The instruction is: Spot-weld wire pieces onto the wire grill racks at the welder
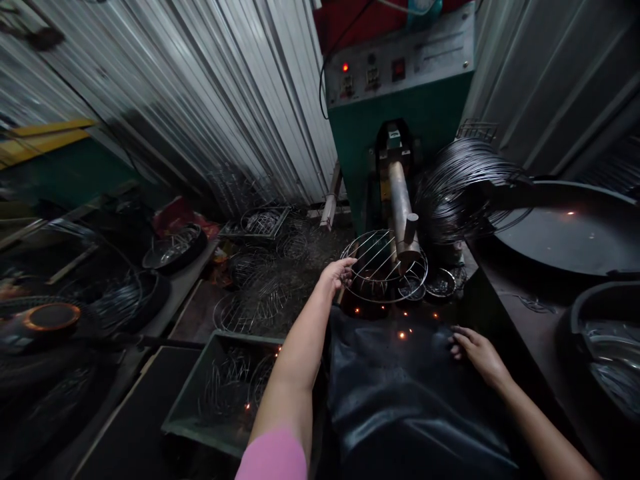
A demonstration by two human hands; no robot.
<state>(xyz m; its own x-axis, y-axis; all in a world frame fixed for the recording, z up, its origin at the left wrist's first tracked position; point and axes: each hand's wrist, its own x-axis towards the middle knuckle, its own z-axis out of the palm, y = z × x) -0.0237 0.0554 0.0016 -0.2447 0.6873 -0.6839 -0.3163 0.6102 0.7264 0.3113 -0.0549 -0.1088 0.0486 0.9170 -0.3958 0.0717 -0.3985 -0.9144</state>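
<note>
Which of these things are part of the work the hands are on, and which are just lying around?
In hand:
left hand on the round wire rack
machine arm over the rack
right hand on the black sheet

Lying about:
wire coil
green bin of wire pieces
finished racks on the floor

Single head cam, worn, looking forward and down over both forearms. Wide lens, edges bend. Close on the black apron at bottom, green machine straight ahead at mid range, corrugated wall behind. No second view.
</note>
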